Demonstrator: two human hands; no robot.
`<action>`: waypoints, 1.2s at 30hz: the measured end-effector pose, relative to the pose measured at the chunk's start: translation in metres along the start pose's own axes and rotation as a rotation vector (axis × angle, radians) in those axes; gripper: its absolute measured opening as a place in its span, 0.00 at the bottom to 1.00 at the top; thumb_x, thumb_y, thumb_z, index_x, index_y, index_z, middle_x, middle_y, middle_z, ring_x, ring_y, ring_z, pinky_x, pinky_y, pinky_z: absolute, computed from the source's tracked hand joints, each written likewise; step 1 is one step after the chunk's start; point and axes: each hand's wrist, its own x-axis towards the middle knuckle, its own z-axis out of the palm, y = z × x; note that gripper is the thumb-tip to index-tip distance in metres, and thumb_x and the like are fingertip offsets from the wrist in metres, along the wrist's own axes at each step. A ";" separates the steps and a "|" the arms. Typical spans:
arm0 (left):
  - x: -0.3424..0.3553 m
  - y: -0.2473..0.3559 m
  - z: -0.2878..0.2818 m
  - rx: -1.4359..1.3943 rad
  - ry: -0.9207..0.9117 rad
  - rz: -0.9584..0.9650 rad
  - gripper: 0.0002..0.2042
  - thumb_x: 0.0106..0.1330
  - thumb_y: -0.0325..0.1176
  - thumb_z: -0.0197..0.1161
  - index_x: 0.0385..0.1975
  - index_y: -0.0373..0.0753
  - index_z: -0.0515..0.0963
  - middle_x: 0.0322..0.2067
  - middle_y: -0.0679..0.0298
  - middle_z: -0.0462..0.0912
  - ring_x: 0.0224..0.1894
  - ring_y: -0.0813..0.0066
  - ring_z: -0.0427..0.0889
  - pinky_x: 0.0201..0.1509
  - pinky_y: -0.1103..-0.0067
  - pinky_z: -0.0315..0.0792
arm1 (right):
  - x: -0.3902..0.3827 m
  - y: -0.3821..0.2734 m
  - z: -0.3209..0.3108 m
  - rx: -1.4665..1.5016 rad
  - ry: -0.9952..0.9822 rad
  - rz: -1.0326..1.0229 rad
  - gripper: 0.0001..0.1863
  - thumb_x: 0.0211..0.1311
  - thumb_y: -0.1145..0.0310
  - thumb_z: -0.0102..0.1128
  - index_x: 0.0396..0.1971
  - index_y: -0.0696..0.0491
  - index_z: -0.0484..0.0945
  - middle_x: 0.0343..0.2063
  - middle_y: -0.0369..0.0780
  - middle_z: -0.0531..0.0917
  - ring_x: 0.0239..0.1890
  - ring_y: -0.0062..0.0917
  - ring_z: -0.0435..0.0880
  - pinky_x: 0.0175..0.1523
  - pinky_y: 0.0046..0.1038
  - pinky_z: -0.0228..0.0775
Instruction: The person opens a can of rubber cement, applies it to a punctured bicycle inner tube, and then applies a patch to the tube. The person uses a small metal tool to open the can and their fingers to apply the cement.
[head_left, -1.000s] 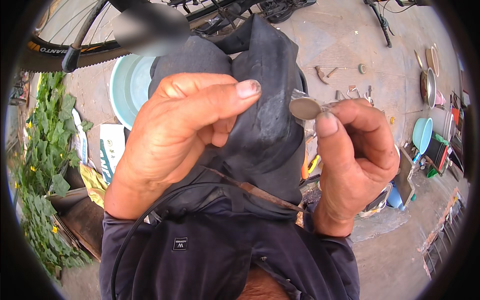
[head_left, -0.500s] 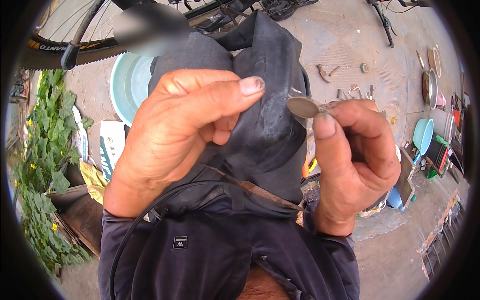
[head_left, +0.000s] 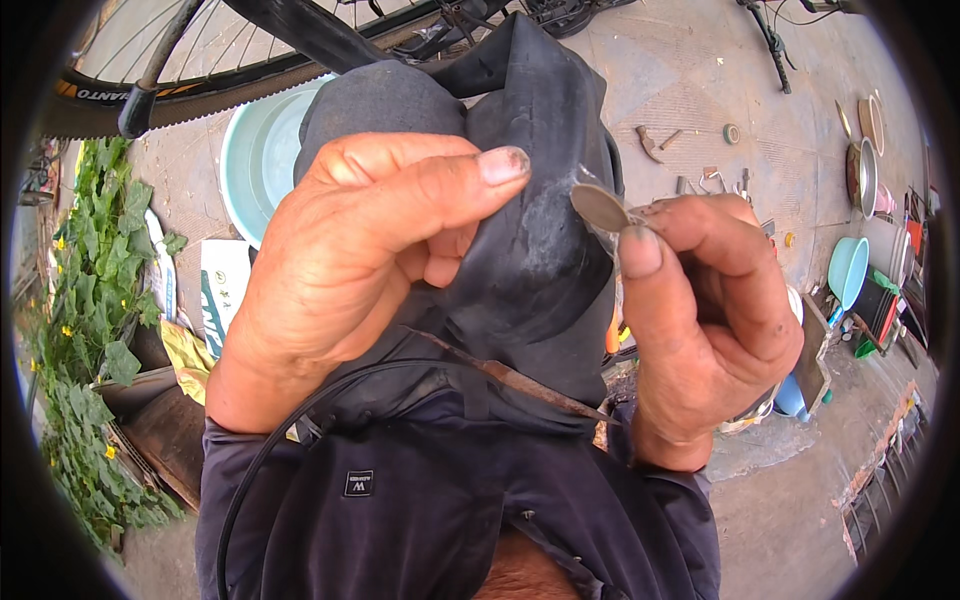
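Note:
Between the thumb and forefinger of my right hand (head_left: pixel 710 300) is a small round patch (head_left: pixel 599 208), greyish-brown, with a thin clear film at its edge. It is held tilted, just right of a black rubber inner tube (head_left: pixel 550 230) draped over my lap. A whitish scuffed area marks the tube's surface below the patch. My left hand (head_left: pixel 350 240) is closed at the tube's left side, thumb pressed over the bent forefinger. Whatever it grips, if anything, is hidden.
A bicycle wheel (head_left: pixel 250 95) stands at the far left, above a pale green basin (head_left: pixel 245 165). A hammer (head_left: pixel 649 145) and small tools lie on the floor at far right. A rusty strip (head_left: pixel 520 379) and a black cable (head_left: pixel 262 455) cross my lap. Leafy plants (head_left: pixel 95 290) grow at left.
The round patch has tipped to a different angle and shifted slightly left with my right fingertips. My left hand has hardly moved.

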 end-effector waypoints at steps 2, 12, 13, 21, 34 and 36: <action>0.000 0.001 0.002 0.006 0.010 -0.010 0.11 0.68 0.30 0.60 0.38 0.27 0.83 0.35 0.56 0.88 0.36 0.74 0.86 0.46 0.80 0.78 | 0.000 -0.001 -0.001 0.006 -0.014 0.010 0.09 0.55 0.88 0.63 0.36 0.62 0.80 0.30 0.39 0.80 0.30 0.15 0.76 0.35 0.15 0.66; 0.000 0.000 0.001 0.005 0.008 -0.005 0.11 0.69 0.30 0.59 0.38 0.27 0.83 0.36 0.56 0.88 0.36 0.73 0.86 0.45 0.79 0.78 | 0.002 -0.001 -0.002 0.005 -0.039 -0.017 0.10 0.50 0.88 0.64 0.34 0.62 0.80 0.29 0.40 0.81 0.31 0.19 0.77 0.37 0.19 0.68; 0.000 0.000 0.001 0.007 0.011 -0.007 0.11 0.69 0.30 0.59 0.38 0.27 0.83 0.36 0.55 0.88 0.36 0.73 0.86 0.45 0.79 0.78 | 0.002 -0.001 -0.003 -0.006 -0.048 -0.023 0.11 0.50 0.88 0.64 0.34 0.62 0.80 0.29 0.40 0.81 0.31 0.20 0.77 0.37 0.19 0.68; 0.000 -0.001 0.000 0.016 -0.001 0.001 0.12 0.70 0.31 0.58 0.39 0.27 0.82 0.37 0.55 0.87 0.37 0.73 0.86 0.46 0.79 0.78 | 0.006 0.002 -0.004 -0.052 -0.080 -0.130 0.11 0.47 0.87 0.66 0.33 0.62 0.81 0.28 0.42 0.82 0.30 0.24 0.79 0.35 0.22 0.69; 0.000 0.001 0.002 0.031 -0.017 -0.027 0.12 0.70 0.32 0.58 0.37 0.28 0.82 0.35 0.57 0.87 0.35 0.75 0.86 0.44 0.80 0.79 | 0.005 0.000 0.003 -0.200 -0.084 -0.281 0.15 0.38 0.88 0.68 0.32 0.62 0.83 0.25 0.43 0.82 0.23 0.24 0.79 0.27 0.22 0.67; 0.000 0.001 0.002 0.033 -0.018 -0.023 0.12 0.70 0.32 0.58 0.37 0.28 0.82 0.34 0.57 0.87 0.35 0.75 0.86 0.43 0.80 0.79 | 0.005 -0.001 0.004 -0.213 -0.076 -0.278 0.15 0.38 0.88 0.68 0.31 0.62 0.83 0.25 0.43 0.82 0.23 0.24 0.79 0.27 0.22 0.67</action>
